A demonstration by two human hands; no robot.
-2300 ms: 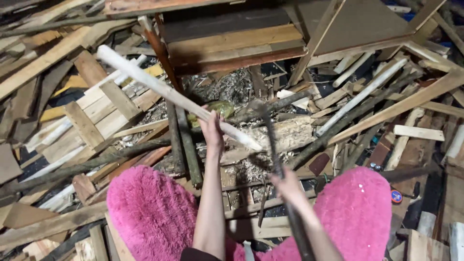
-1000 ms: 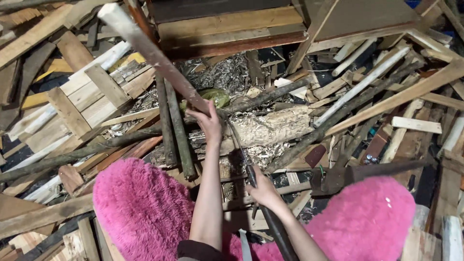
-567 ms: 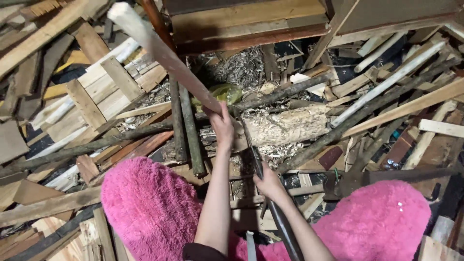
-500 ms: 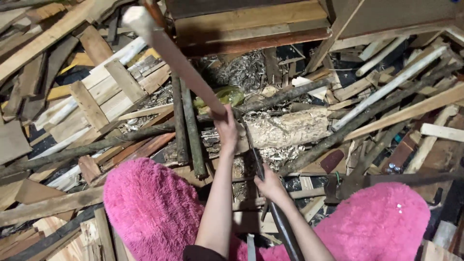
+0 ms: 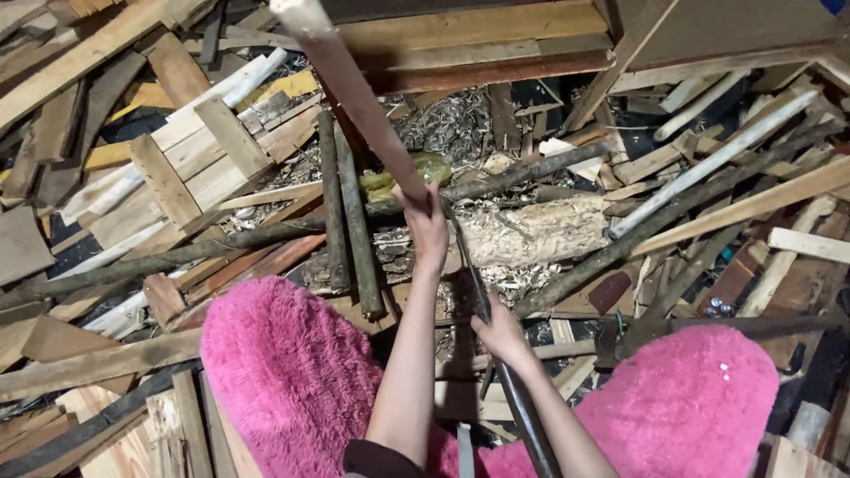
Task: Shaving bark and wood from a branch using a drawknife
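Note:
My left hand (image 5: 428,227) grips the low end of a long pale wooden stick (image 5: 351,87) that slants up to the top left, its lower end over a pale chopping log (image 5: 536,232). My right hand (image 5: 501,332) grips the dark handle of a long blade tool (image 5: 524,409), whose blade runs up toward the stick's lower end beside the left hand. Both forearms reach out between my legs, which are covered in fluffy pink fabric (image 5: 288,372).
Scrap planks, slats and round poles (image 5: 354,221) lie piled all around. Wood shavings (image 5: 452,128) cover the ground near the log. A stack of pale boards (image 5: 190,164) lies at the left, and a wooden frame (image 5: 496,40) stands at the top.
The stick has been tipped up steeper, its far end rising toward the top of the view. My right hand with the blade tool stays close under the left hand.

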